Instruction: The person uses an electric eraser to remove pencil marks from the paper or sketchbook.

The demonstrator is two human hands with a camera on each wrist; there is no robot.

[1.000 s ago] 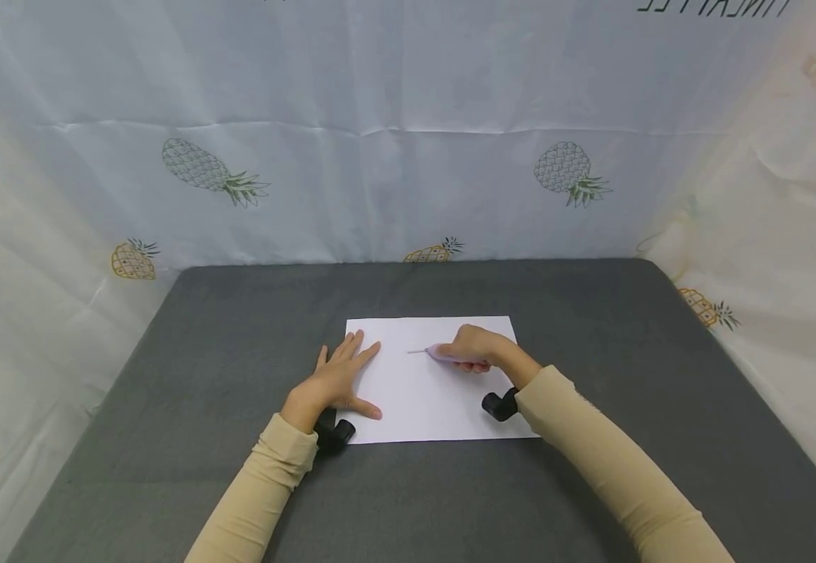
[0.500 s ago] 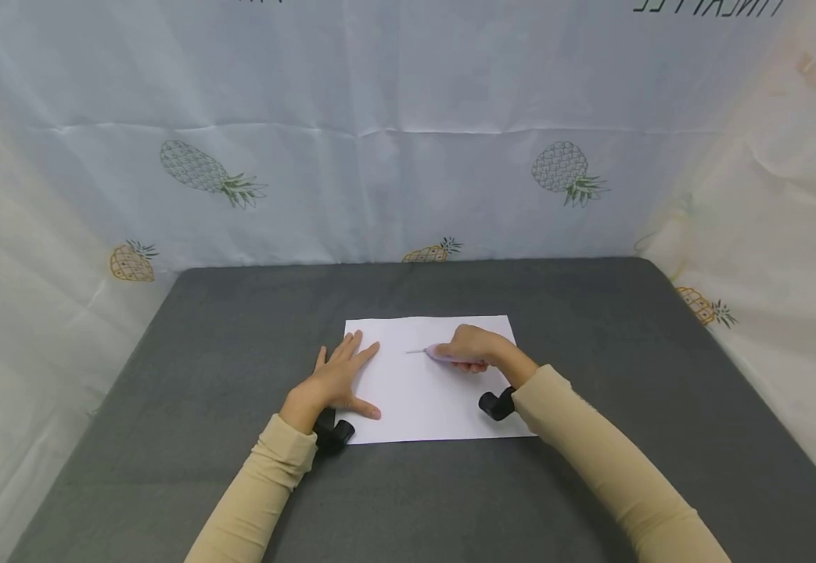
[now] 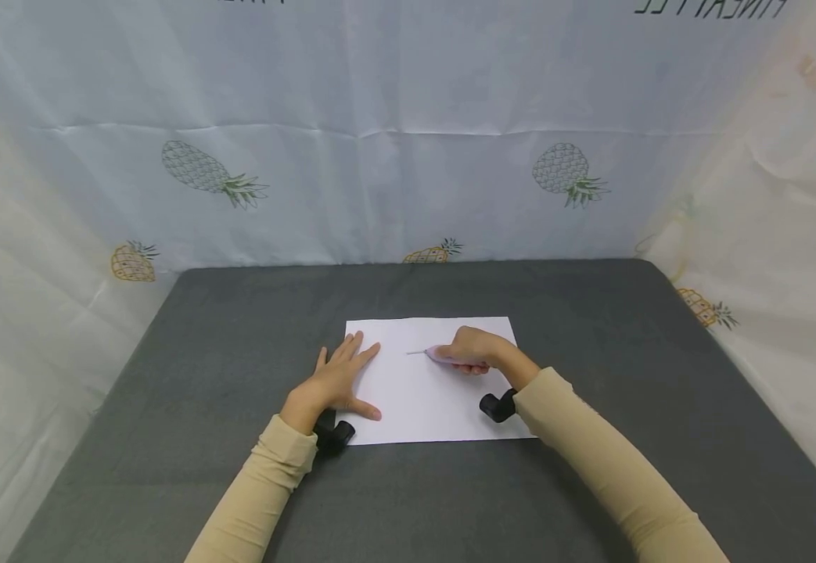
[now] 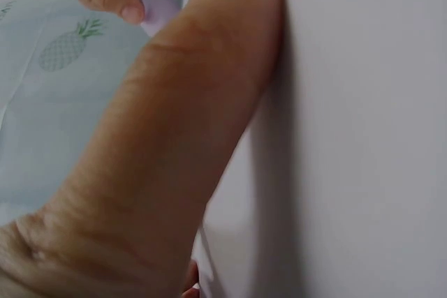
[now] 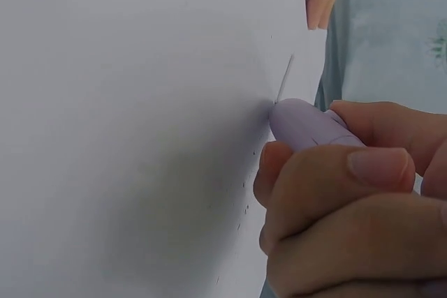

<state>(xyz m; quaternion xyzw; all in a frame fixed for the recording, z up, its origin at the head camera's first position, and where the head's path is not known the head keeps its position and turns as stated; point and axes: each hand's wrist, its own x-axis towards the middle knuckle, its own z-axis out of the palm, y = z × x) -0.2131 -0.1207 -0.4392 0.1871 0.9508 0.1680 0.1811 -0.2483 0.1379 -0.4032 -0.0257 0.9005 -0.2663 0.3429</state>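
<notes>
A white sheet of paper (image 3: 415, 414) lies on the dark grey table. Fingers spread, my left hand (image 3: 333, 381) rests flat across the paper's left edge. My right hand (image 3: 474, 348) grips a thick lavender tool (image 5: 307, 123) with a rounded nose, held low over the upper part of the sheet. From its nose a short thin grey line (image 5: 285, 78) runs leftward on the paper. Tiny dark specks (image 5: 246, 209) are scattered beside the right fingers. Most of the tool's body is hidden inside the right hand.
Black wrist mounts sit at the left wrist (image 3: 335, 435) and the right wrist (image 3: 497, 407). Behind the grey table (image 3: 189, 438) hangs a pale curtain (image 3: 379, 188) printed with pineapples. Light sheeting also borders both sides.
</notes>
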